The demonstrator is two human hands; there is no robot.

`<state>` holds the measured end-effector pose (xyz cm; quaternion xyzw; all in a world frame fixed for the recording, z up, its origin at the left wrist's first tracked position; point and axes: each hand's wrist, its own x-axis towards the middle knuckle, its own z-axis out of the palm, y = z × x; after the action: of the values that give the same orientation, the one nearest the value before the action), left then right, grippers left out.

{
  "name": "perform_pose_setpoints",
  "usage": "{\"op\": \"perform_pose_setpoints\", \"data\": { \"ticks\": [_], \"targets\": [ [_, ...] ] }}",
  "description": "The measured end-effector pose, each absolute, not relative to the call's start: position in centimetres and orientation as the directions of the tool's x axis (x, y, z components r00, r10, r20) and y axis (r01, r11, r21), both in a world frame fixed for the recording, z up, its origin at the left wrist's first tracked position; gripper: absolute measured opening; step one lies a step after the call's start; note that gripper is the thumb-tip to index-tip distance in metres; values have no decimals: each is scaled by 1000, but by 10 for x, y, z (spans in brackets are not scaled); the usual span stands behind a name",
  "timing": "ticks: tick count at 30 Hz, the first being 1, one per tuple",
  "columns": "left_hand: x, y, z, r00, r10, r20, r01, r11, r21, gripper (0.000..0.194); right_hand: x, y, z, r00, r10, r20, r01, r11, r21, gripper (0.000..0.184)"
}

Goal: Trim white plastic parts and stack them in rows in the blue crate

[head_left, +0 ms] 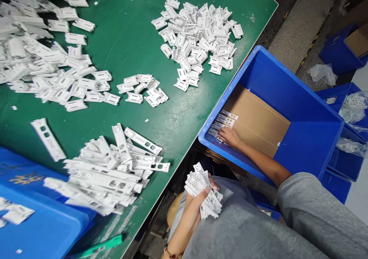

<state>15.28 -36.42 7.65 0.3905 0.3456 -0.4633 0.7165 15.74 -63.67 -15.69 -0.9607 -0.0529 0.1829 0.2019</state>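
A thick bundle of slotted white plastic strips [204, 192] is gripped in my left hand [194, 207], close to my body. Thumb and fingers wrap round the bundle, ends facing up. Inside the blue bin [290, 82], my right hand [230, 137] reaches down to the near left corner. Its bent fingers are on a white plastic strip at the end of a row of strips [227, 120]. This row lies side by side on the cardboard sheet [258, 117] lining the bin's bottom. The fingertips are partly hidden among the strips.
On the green table [126, 32] lie a heap of long white strips [106, 174] and piles of short curved white pieces [198, 36]. A blue container [37, 220] and a green-handled tool [100, 246] are at the lower left. More blue bins [342, 48] stand at right.
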Motion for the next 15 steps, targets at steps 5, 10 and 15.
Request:
{"op": "perform_pose_setpoints", "data": {
  "ticks": [5, 10, 15],
  "targets": [
    [151, -361, 75, 326, -377, -867, 937, 251, 243, 39, 160, -643, -157, 948, 2, -318, -115, -930, -350, 18],
    [150, -363, 78, 335, -395, -855, 933, 264, 243, 42, 163, -645, -157, 945, -9, -327, -129, -929, -348, 16],
    [149, -363, 82, 349, -375, -859, 925, 283, 253, 45, 173, -664, -149, 941, -159, -297, -249, -923, -293, 21]
  ]
}}
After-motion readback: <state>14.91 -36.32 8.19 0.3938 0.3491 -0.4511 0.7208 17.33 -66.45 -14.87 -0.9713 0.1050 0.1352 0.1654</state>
